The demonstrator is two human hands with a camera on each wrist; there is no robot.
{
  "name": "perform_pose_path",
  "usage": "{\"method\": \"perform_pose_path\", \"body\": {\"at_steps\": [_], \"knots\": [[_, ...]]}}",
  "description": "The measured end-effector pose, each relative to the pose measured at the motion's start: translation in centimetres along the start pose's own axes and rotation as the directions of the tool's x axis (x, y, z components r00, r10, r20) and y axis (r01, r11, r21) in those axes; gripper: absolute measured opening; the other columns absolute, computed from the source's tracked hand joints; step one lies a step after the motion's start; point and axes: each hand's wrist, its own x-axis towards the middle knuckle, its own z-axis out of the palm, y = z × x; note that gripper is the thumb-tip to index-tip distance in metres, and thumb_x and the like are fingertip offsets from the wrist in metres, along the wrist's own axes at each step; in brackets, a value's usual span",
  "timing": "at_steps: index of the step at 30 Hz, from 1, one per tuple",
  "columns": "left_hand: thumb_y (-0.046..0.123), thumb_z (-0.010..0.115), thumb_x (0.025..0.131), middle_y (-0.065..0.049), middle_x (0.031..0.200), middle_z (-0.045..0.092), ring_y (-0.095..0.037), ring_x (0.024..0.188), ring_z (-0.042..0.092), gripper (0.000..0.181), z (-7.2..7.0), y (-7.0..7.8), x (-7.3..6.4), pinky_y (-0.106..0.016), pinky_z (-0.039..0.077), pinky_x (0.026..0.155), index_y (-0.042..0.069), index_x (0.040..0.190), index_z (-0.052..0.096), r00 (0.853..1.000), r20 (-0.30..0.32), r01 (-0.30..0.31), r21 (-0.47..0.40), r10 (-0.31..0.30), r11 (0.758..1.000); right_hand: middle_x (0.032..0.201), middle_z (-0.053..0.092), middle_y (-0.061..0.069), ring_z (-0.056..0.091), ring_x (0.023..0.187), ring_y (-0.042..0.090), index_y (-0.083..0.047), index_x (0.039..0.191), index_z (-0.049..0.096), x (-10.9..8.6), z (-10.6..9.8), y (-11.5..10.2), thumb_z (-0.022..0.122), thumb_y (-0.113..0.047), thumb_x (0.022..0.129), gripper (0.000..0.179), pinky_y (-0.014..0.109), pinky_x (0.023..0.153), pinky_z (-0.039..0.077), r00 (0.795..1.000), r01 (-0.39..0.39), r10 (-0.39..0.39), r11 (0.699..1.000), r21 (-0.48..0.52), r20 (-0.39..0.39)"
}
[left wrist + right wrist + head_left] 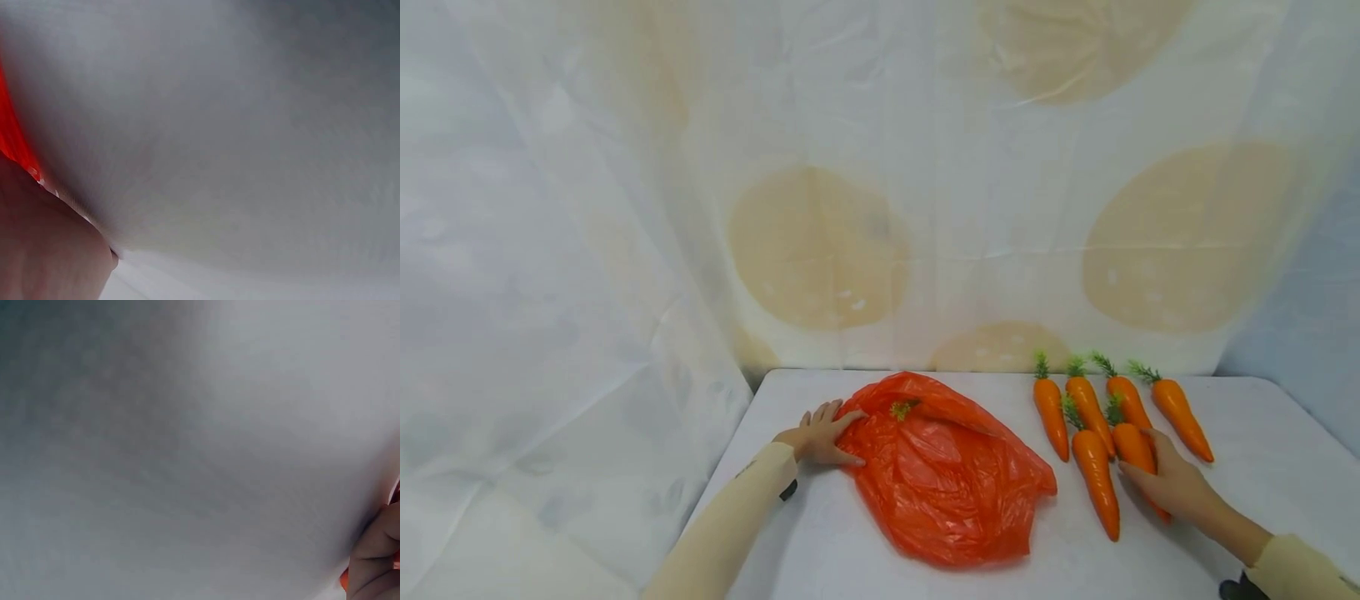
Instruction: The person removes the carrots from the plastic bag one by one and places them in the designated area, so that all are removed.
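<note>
A red plastic bag (951,483) lies crumpled on the white table, its mouth toward the back left. A green leafy tuft (901,408) shows at that mouth; what else the bag holds is hidden. My left hand (822,435) rests on the bag's left edge with fingers spread. On the right, my right hand (1176,482) grips an orange carrot (1131,446) with green leaves, thumb on one side and fingers on the other. Just left of it lies another carrot (1096,483). Only part of the right hand (375,562) shows in the right wrist view.
Several more carrots lie in a group behind the right hand, among them one at the far right (1182,417) and one at the left (1051,417). The white table (820,533) ends at a pale curtain (955,167) with tan circles.
</note>
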Motion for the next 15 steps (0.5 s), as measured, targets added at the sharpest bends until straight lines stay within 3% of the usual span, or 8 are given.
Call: {"method": "perform_pose_path", "body": {"at_steps": [4, 15], "knots": [[0.071, 0.068, 0.076, -0.012, 0.164, 0.011, -0.039, 0.149, 0.013, 0.089, -0.07, 0.16, -0.14, -0.067, 0.01, 0.119, 0.042, 0.15, 0.029, 1.0, 0.002, 0.009, 0.015, -0.009, 1.0, 0.134, 0.034, 0.043, 0.052, 0.102, 0.046, 0.016, 0.147, 0.008, -0.03, 0.05, 0.08, 0.059, -0.048, 0.094, 0.098, 0.064, 0.094, 0.046, 0.999, 0.034, -0.034, 0.999, -0.02, -0.025], [0.072, 0.068, 0.076, -0.014, 0.164, 0.01, -0.041, 0.149, 0.012, 0.089, -0.62, -0.47, 0.1, -0.067, 0.008, 0.118, 0.041, 0.15, 0.028, 1.0, -0.02, 0.009, 0.025, -0.008, 1.0, 0.123, 0.045, 0.044, 0.058, 0.08, 0.028, 0.016, 0.146, 0.009, 0.62, 0.08, -0.3, 0.06, -0.061, 0.09, 0.108, 0.051, 0.077, 0.057, 0.999, 0.046, -0.046, 0.993, -0.108, 0.001]]}}
